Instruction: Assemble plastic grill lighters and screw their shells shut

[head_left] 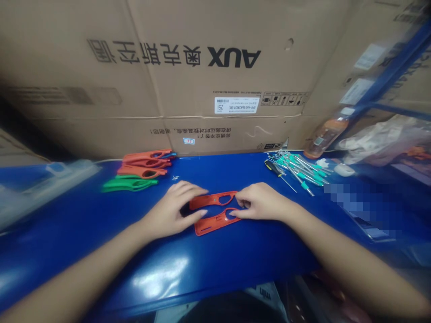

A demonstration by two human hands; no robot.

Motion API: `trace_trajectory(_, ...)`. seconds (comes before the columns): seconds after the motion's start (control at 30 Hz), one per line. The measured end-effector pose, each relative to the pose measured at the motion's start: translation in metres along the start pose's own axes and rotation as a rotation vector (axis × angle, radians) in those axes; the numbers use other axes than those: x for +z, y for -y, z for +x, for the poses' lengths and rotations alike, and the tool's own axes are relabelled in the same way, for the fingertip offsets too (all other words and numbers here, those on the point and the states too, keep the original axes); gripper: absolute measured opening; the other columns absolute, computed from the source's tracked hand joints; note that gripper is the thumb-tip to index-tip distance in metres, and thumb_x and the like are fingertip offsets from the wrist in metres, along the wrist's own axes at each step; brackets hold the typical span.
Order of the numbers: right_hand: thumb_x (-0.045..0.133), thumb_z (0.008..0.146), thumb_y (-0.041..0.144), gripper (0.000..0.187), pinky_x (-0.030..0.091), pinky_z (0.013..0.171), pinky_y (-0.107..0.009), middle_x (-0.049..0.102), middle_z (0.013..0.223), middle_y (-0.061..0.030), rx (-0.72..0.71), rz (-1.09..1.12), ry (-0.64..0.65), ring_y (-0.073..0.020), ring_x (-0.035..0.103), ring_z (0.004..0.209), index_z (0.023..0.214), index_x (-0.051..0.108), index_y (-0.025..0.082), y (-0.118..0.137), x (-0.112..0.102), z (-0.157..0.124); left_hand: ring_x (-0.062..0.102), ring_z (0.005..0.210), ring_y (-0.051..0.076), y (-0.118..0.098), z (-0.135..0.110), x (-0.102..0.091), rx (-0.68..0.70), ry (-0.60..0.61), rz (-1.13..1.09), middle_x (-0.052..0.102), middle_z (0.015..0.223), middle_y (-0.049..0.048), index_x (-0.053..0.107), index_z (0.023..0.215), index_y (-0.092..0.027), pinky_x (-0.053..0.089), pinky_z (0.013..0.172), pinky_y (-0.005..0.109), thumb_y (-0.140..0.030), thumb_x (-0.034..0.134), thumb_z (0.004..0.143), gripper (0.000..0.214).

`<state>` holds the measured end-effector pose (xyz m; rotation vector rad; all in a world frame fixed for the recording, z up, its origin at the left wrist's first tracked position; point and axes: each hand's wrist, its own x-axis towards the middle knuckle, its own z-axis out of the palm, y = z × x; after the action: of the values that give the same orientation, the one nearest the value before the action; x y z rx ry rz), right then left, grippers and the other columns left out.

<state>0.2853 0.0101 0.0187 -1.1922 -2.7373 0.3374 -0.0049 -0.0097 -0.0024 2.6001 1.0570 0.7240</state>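
Two orange plastic handle halves lie side by side on the blue table, each with an oval loop at its right end. My left hand [179, 207] is at their left ends, thumb and fingers spread apart. Its fingers touch the far half [212, 200], and the thumb tip reaches the near half [212, 224]. On the right, my right hand [261, 202] has curled fingers at the far half's loop end. Its thumb presses on the near half's loop. The inner side of the near half faces up, showing a slot and small ribs.
Orange handle pieces [144, 162] and green ones [129, 183] are stacked at the back left. Back right lie metal rods with teal parts [303, 168], a black-yellow screwdriver [273, 168] and an orange bottle [325, 137]. A large cardboard box [188, 89] walls off the rear.
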Motion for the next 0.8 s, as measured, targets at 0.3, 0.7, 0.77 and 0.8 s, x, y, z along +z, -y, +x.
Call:
trace_trajectory(0.3, 0.055, 0.098, 0.025, 0.021, 0.049, 0.077, -0.028, 0.067, 0.116, -0.0054, -0.207, 0.16, -0.033, -0.0172, 0.066, 0.094, 0.117, 0.064, 0.022, -0.005, 0.011, 0.003, 0.062, 0.115, 0.021, -0.004, 0.0, 0.009, 0.081, 0.138, -0.05, 0.069, 0.126, 0.0056, 0.061, 0.132, -0.025, 0.047, 0.102, 0.039, -0.018, 0.053, 0.094, 0.039)
trace_trajectory(0.7, 0.059, 0.098, 0.035, 0.021, 0.049, 0.095, -0.027, 0.068, 0.119, -0.0016, 0.125, 0.077, -0.22, -0.0155, 0.064, 0.108, 0.116, 0.068, 0.029, -0.042, -0.011, 0.006, 0.057, 0.13, 0.027, 0.012, 0.002, 0.012, -0.052, 0.054, -0.035, 0.062, 0.142, 0.0058, 0.055, 0.142, -0.03, 0.046, 0.111, 0.046, -0.038, 0.052, 0.101, 0.042)
trace_trajectory(0.77, 0.052, 0.1, 0.032, 0.026, 0.047, 0.099, -0.033, 0.068, 0.122, -0.0072, 0.353, -0.01, -0.314, -0.0202, 0.062, 0.113, 0.12, 0.065, 0.024, -0.065, -0.029, -0.003, 0.055, 0.133, 0.027, 0.008, 0.001, 0.01, -0.015, 0.077, -0.013, 0.059, 0.145, 0.0052, 0.052, 0.145, -0.031, 0.044, 0.113, 0.046, -0.037, 0.053, 0.101, 0.045)
trace_trajectory(0.8, 0.052, 0.099, 0.03, 0.025, 0.046, 0.1, -0.036, 0.068, 0.122, -0.0102, 0.456, -0.048, -0.336, -0.0235, 0.062, 0.114, 0.117, 0.066, 0.021, -0.076, -0.037, -0.008, 0.054, 0.134, 0.027, 0.006, 0.0, 0.009, 0.007, 0.088, 0.004, 0.058, 0.146, 0.0049, 0.052, 0.145, -0.031, 0.043, 0.114, 0.047, -0.037, 0.054, 0.1, 0.045)
